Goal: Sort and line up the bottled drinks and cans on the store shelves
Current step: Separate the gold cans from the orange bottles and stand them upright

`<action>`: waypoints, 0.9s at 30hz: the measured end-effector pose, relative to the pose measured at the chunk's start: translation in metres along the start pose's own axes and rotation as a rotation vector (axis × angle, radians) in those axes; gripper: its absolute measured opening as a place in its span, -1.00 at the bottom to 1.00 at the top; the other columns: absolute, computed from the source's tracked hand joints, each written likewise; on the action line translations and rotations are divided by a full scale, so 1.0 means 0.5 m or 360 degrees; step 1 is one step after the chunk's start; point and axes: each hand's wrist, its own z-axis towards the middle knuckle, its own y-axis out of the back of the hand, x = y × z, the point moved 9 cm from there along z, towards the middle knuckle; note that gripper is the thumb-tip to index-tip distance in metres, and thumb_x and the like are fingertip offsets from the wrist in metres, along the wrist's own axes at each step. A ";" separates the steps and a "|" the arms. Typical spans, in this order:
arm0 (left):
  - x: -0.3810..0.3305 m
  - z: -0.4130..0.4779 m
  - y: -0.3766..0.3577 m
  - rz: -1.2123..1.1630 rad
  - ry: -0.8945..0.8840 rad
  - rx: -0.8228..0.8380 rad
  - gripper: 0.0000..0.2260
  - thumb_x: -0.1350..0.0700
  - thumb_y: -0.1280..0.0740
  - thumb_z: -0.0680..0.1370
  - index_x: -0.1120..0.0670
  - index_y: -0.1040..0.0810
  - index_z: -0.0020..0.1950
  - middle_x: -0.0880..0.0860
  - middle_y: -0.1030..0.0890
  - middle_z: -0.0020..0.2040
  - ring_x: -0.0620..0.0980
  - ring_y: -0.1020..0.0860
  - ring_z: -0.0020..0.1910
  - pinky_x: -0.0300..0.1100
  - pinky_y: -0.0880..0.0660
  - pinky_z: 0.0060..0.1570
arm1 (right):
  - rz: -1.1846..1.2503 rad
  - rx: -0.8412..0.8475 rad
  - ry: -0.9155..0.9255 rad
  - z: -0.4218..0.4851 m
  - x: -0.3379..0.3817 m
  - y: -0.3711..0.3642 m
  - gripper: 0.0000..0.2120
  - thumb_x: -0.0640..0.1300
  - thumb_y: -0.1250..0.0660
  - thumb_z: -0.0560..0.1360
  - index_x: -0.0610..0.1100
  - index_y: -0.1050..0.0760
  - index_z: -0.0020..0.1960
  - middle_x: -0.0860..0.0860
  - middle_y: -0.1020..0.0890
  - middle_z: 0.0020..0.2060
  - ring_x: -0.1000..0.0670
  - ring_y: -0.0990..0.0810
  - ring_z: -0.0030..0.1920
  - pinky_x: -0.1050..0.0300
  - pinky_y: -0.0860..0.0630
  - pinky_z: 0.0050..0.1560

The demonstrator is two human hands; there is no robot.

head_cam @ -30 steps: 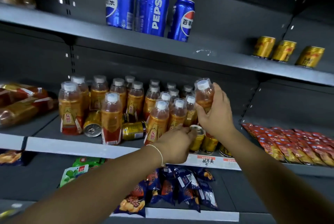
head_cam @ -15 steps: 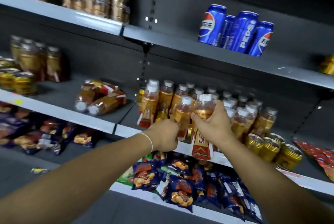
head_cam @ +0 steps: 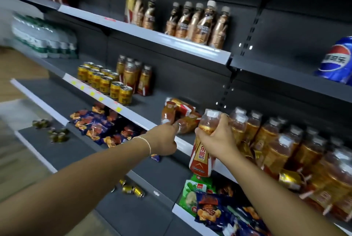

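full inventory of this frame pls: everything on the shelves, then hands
held bottle: 1, amber, red label, lifted before the middle shelf
fallen bottles: about 3, amber, lying on middle shelf
upright bottles: many, amber, middle shelf right
gold cans: about 9, gold, middle shelf left
amber bottles: about 4, next to the gold cans
brown bottles: 5 plus 3, brown, top shelf
water bottles: one pack, clear-green, far left
Pepsi can: 1, blue, right edge
snack bags: many, blue-orange, lower shelf
loose cans: about 3, gold, lying on bottom shelf
left hand: by the fallen bottles, grip unclear
right hand: grips held bottle
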 end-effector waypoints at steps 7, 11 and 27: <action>0.127 -0.007 0.026 -0.0033 0.0144 0.0003 -0.56 0.15 -0.25 0.49 0.12 -0.39 0.37 0.12 -0.49 0.26 0.13 -0.50 0.22 0.00 -0.50 0.19 | 0.0115 0.0175 0.0106 0.049 0.101 -0.142 -0.43 0.02 -0.52 0.32 0.16 -0.21 0.13 0.14 -0.46 -0.04 0.05 -0.51 -0.04 0.19 -0.45 -0.17; 0.186 0.008 0.029 -0.0056 0.0198 0.0030 -0.56 0.15 -0.25 0.51 0.18 -0.37 0.39 0.17 -0.48 0.30 0.13 -0.45 0.28 0.01 -0.45 0.26 | 0.0202 0.0238 0.0116 0.090 0.137 -0.217 -0.46 -0.01 -0.52 0.30 0.06 -0.30 0.15 0.19 -0.47 -0.12 0.08 -0.55 -0.10 0.13 -0.52 -0.14; 0.385 0.241 0.106 -0.0087 0.0241 0.0062 -0.65 0.12 -0.39 0.46 0.14 -0.45 0.22 0.13 -0.56 0.15 0.14 -0.52 0.11 0.02 -0.51 0.14 | 0.0287 0.0404 0.0269 0.385 0.254 -0.435 -0.38 0.12 -0.54 0.25 0.16 -0.20 0.10 0.21 -0.44 -0.08 0.19 -0.48 -0.15 0.24 -0.37 -0.34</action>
